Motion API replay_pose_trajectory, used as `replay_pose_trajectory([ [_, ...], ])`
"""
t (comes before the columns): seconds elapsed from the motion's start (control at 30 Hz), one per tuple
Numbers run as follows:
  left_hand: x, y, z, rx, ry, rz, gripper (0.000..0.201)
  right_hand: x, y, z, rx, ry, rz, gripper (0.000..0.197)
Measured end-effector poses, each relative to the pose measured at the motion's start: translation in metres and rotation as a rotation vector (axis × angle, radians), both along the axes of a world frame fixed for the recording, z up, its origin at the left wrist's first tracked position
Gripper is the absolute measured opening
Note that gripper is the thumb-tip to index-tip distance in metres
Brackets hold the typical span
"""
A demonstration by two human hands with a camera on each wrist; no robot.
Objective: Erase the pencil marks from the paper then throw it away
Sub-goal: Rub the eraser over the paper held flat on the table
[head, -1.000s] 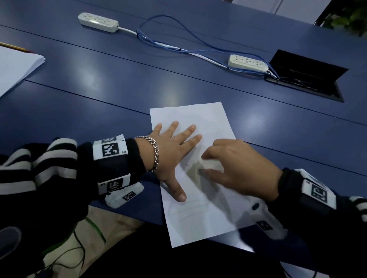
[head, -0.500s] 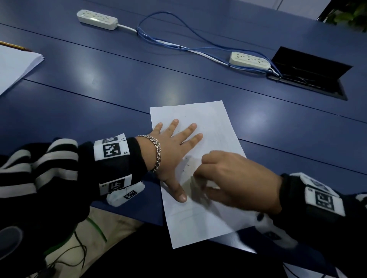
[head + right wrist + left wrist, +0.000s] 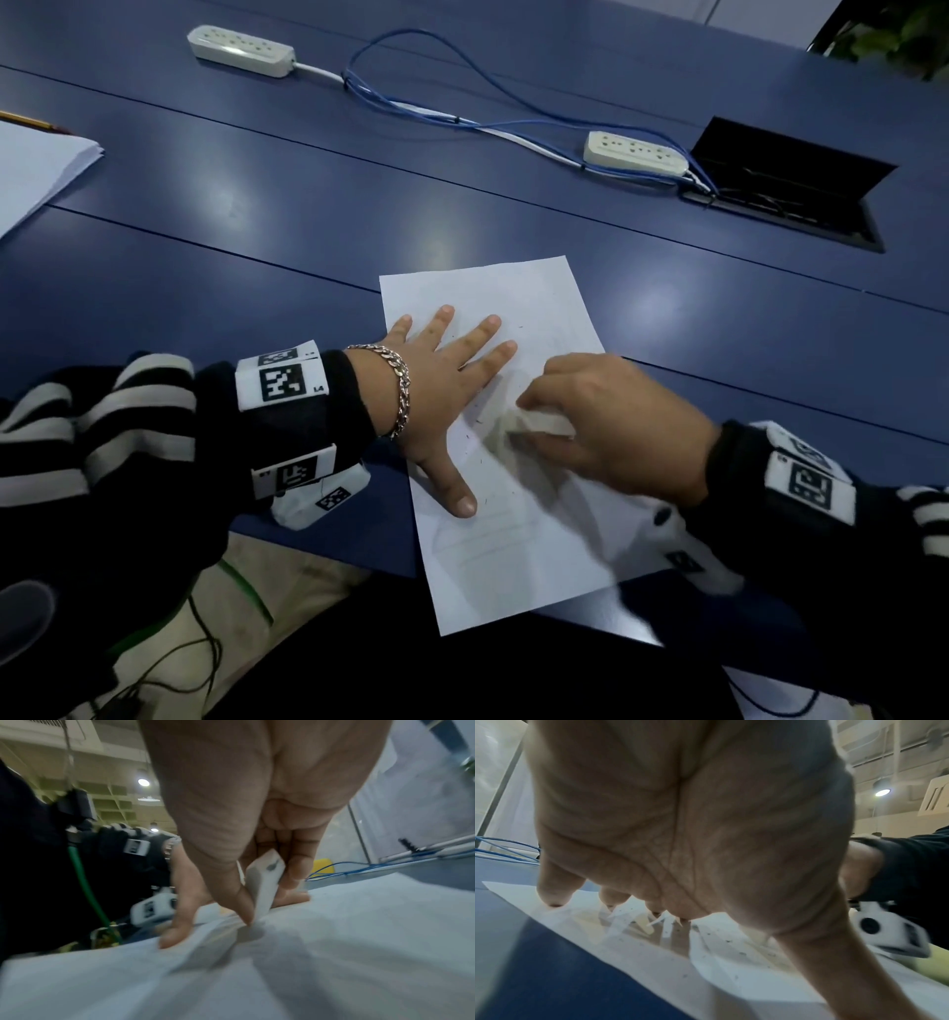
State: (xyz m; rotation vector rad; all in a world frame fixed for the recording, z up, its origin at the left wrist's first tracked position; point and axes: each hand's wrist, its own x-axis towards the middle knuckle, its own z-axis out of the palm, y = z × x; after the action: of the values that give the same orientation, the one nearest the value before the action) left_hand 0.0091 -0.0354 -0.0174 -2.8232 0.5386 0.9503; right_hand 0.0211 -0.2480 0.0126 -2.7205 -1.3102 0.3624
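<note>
Left hand [image 3: 441,390] flat, fingers spread; right hand [image 3: 611,426] pinching.

The table [image 3: 257,216] was dark blue; on it lay a white paper [image 3: 539,539] flecked with dark specks. The eraser [image 3: 264,882] was white, the sleeves [image 3: 102,437] black with white stripes. At 12 o'clock, blue cables [image 3: 462,77] joined cream power strips [image 3: 241,43].

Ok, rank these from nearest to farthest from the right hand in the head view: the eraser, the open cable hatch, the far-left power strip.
1. Eraser: pinched in the right hand, on the paper.
2. Cable hatch: beyond the hand, far right.
3. Left power strip: far left corner, across the table.
</note>
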Motion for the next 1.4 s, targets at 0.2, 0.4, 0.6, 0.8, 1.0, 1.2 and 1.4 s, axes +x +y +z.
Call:
replay_pose_trajectory([
  [0.2, 0.000, 0.000, 0.001, 0.000, 0.006, 0.008, 0.169, -0.030, 0.000, 0.001, -0.050, 0.059, 0.128, 0.023],
  [0.4, 0.001, -0.001, 0.001, 0.005, 0.005, 0.012, 0.169, -0.031, -0.001, -0.001, 0.010, 0.015, 0.127, 0.020],
  [0.6, 0.001, -0.001, 0.000, 0.008, 0.016, 0.013, 0.168, -0.005, -0.003, -0.001, 0.010, -0.025, -0.028, 0.033],
  [0.8, 0.000, 0.000, 0.003, 0.003, 0.027, 0.009, 0.168, -0.030, -0.013, 0.007, -0.035, 0.065, 0.084, 0.020],
  [1.0, -0.001, -0.002, 0.009, -0.039, -0.069, -0.041, 0.155, -0.005, -0.045, 0.002, -0.025, 0.000, -0.154, 0.027],
  [1.2, 0.008, -0.002, -0.001, -0.099, -0.054, -0.039, 0.157, -0.005, -0.037, 0.003, -0.043, 0.016, -0.139, 0.029],
  [1.4, 0.010, -0.005, 0.000, -0.079, -0.040, -0.031, 0.160, -0.001, -0.005, -0.004, -0.027, 0.013, -0.016, 0.030],
])
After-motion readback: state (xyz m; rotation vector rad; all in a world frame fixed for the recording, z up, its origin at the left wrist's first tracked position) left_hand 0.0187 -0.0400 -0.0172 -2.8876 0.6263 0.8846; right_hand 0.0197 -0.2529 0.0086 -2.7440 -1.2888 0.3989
